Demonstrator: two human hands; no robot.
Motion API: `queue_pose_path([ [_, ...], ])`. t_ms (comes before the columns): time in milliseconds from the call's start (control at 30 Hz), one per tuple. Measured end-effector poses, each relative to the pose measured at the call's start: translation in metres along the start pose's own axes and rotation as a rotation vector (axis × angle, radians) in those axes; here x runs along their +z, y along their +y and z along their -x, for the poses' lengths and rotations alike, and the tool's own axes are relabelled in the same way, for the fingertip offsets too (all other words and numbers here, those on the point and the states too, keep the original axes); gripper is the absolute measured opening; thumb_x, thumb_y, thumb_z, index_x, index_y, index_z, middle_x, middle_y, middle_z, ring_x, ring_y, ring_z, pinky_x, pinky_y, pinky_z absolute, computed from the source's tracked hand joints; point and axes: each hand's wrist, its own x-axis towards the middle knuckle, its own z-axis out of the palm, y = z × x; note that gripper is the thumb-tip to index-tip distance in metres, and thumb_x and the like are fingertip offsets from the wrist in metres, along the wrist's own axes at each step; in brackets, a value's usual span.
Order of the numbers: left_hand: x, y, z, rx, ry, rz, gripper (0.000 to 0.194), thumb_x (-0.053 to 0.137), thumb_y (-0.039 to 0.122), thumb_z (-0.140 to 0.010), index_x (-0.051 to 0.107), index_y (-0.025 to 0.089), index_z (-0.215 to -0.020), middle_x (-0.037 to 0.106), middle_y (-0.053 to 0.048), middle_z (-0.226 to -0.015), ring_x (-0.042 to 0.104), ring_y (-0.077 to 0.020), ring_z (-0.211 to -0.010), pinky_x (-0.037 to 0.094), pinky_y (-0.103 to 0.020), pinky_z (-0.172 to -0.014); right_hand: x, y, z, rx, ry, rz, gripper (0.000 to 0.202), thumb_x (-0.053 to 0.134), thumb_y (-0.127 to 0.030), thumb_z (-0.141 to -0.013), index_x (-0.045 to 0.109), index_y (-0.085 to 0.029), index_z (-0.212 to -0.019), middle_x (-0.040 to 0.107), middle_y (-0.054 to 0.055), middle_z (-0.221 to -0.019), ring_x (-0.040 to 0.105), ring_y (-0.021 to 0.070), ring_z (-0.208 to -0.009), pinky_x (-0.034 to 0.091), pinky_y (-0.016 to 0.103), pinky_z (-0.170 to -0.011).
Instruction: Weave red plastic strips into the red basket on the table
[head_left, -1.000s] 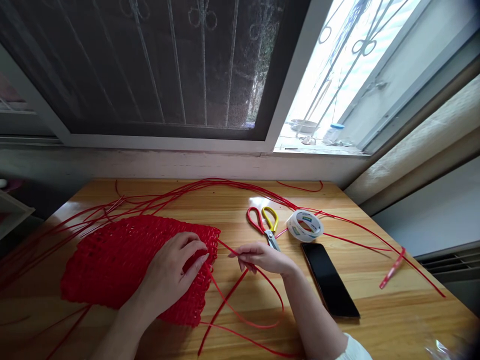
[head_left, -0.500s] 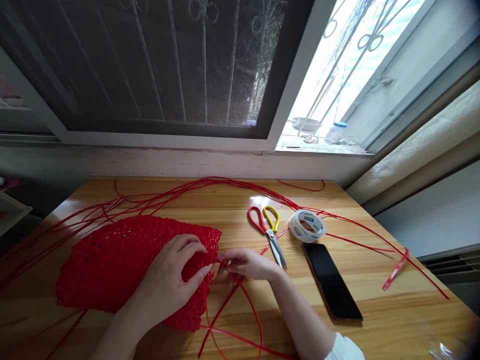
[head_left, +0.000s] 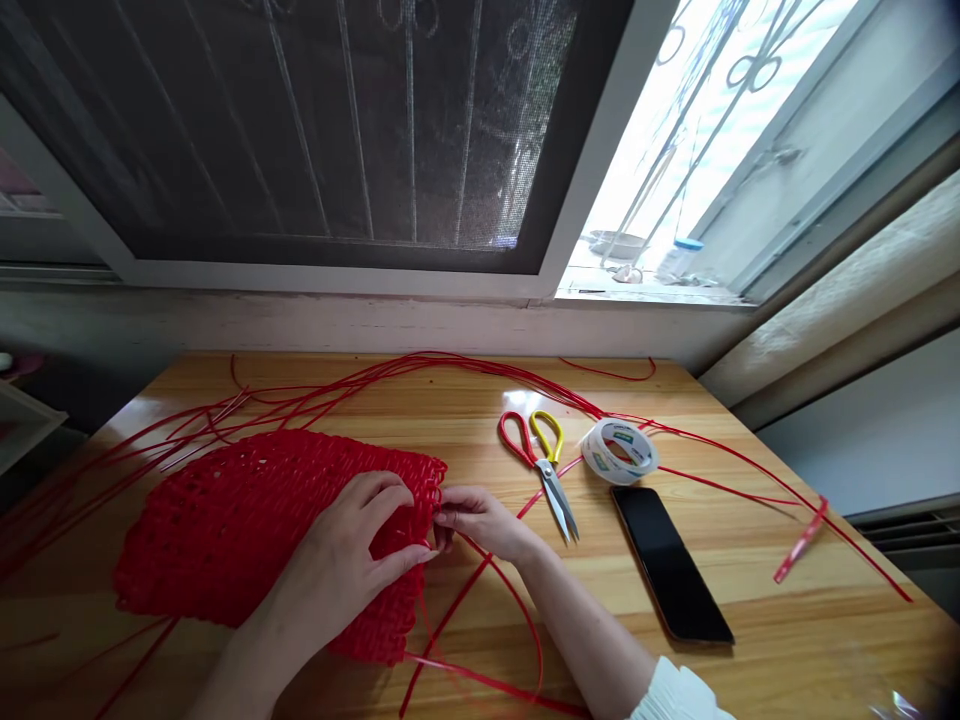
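A red woven basket (head_left: 217,530) of plastic strips lies on its side, its open rim facing right. My left hand (head_left: 349,560) holds the basket near the rim, fingers curled over the wall and thumb stretched toward the edge. At that rim, my right hand (head_left: 472,520) has its thumb and fingers pinched together on a red strip (head_left: 517,595). The strip loops down from those fingers to the right of the basket. The exact spot where the fingertips meet the weave is partly hidden.
Red-and-yellow scissors (head_left: 553,490) lie right of my right hand. Beyond them are a tape roll (head_left: 592,465) and a black phone (head_left: 671,570). Long red strips (head_left: 442,357) arc along the back of the wooden table (head_left: 810,620), below a window (head_left: 360,270).
My right hand has shifted slightly up and left, closer against the basket's rim. The strip's loop has swung a little to the right. My left hand keeps its hold.
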Motion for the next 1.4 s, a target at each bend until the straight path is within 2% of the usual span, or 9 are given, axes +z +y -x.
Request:
queue_pose_path([
  [200, 0.001, -0.002, -0.001, 0.008, -0.009, -0.004, 0.031, 0.061, 0.038, -0.081, 0.051, 0.025, -0.107, 0.051, -0.004, -0.112, 0.05, -0.0176, -0.105, 0.046, -0.032, -0.09, 0.005, 0.004, -0.005, -0.002, -0.022, -0.095, 0.021, 0.07, -0.035, -0.071, 0.067, -0.014, -0.074, 0.062, -0.002, -0.06, 0.056, 0.0081, -0.048, 0.045, 0.02, -0.051],
  [367, -0.001, 0.0, -0.001, 0.022, -0.021, 0.011, 0.029, 0.061, 0.036, -0.081, 0.053, 0.027, -0.108, 0.051, -0.003, -0.111, 0.051, -0.0165, -0.102, 0.047, -0.03, -0.087, 0.006, 0.015, -0.007, 0.037, -0.113, -0.219, 0.031, 0.072, -0.037, -0.069, 0.065, -0.015, -0.088, 0.064, -0.001, -0.067, 0.059, 0.0103, -0.046, 0.048, 0.022, -0.047],
  [467, -0.003, 0.0, -0.001, 0.03, 0.006, 0.016, 0.029, 0.061, 0.038, -0.081, 0.054, 0.027, -0.106, 0.052, -0.002, -0.109, 0.052, -0.0166, -0.101, 0.047, -0.029, -0.085, 0.008, 0.02, -0.012, 0.043, -0.136, -0.29, 0.03, 0.074, -0.035, -0.067, 0.064, -0.014, -0.086, 0.064, -0.001, -0.065, 0.059, 0.0108, -0.045, 0.048, 0.022, -0.045],
  [567, -0.005, 0.0, -0.001, 0.029, 0.029, 0.009, 0.028, 0.061, 0.04, -0.081, 0.055, 0.027, -0.105, 0.053, -0.002, -0.108, 0.053, -0.0163, -0.1, 0.048, -0.028, -0.084, 0.009, 0.019, -0.016, 0.049, -0.132, -0.273, 0.029, 0.074, -0.037, -0.067, 0.064, -0.012, -0.079, 0.064, -0.001, -0.06, 0.059, 0.011, -0.044, 0.049, 0.022, -0.046],
  [700, -0.006, 0.0, -0.001, 0.024, 0.041, -0.025, 0.026, 0.056, 0.036, -0.085, 0.052, 0.026, -0.108, 0.052, -0.002, -0.11, 0.052, -0.0151, -0.101, 0.047, -0.027, -0.086, 0.007, 0.015, -0.018, 0.031, -0.127, -0.245, 0.032, 0.072, -0.043, -0.069, 0.064, -0.013, -0.079, 0.064, -0.001, -0.061, 0.06, 0.0113, -0.045, 0.049, 0.022, -0.046],
  [933, -0.002, 0.001, -0.001, 0.045, 0.066, -0.035, 0.021, 0.053, 0.031, -0.088, 0.05, 0.025, -0.108, 0.05, -0.002, -0.109, 0.049, -0.0137, -0.103, 0.044, -0.027, -0.087, 0.005, 0.01, -0.019, -0.003, -0.16, -0.141, 0.033, 0.071, -0.041, -0.072, 0.063, -0.01, -0.064, 0.06, 0.0, -0.051, 0.055, 0.008, -0.043, 0.044, 0.018, -0.045],
  [1167, 0.0, 0.001, 0.0, 0.051, 0.098, -0.058, 0.024, 0.055, 0.034, -0.086, 0.05, 0.025, -0.107, 0.05, -0.002, -0.108, 0.049, -0.014, -0.102, 0.045, -0.026, -0.085, 0.006, 0.008, -0.019, -0.024, -0.161, -0.129, 0.032, 0.07, -0.04, -0.073, 0.062, -0.011, -0.063, 0.06, -0.001, -0.052, 0.054, 0.0079, -0.045, 0.043, 0.019, -0.046],
  [1233, 0.0, 0.001, -0.001, 0.06, 0.107, -0.058, 0.025, 0.055, 0.034, -0.086, 0.05, 0.025, -0.109, 0.05, -0.001, -0.107, 0.049, -0.0138, -0.101, 0.046, -0.026, -0.085, 0.006, 0.008, -0.019, -0.032, -0.155, -0.137, 0.032, 0.069, -0.041, -0.075, 0.062, -0.011, -0.066, 0.059, -0.001, -0.051, 0.054, 0.0076, -0.044, 0.042, 0.018, -0.045],
  [1400, -0.001, 0.001, -0.003, 0.087, 0.11, -0.05, 0.027, 0.055, 0.031, -0.086, 0.049, 0.027, -0.112, 0.049, -0.001, -0.109, 0.049, -0.0127, -0.102, 0.045, -0.025, -0.086, 0.009, 0.013, -0.021, -0.045, -0.118, -0.25, 0.035, 0.072, -0.041, -0.072, 0.06, -0.014, -0.089, 0.058, -0.006, -0.049, 0.05, 0.0063, -0.039, 0.037, 0.017, -0.04],
])
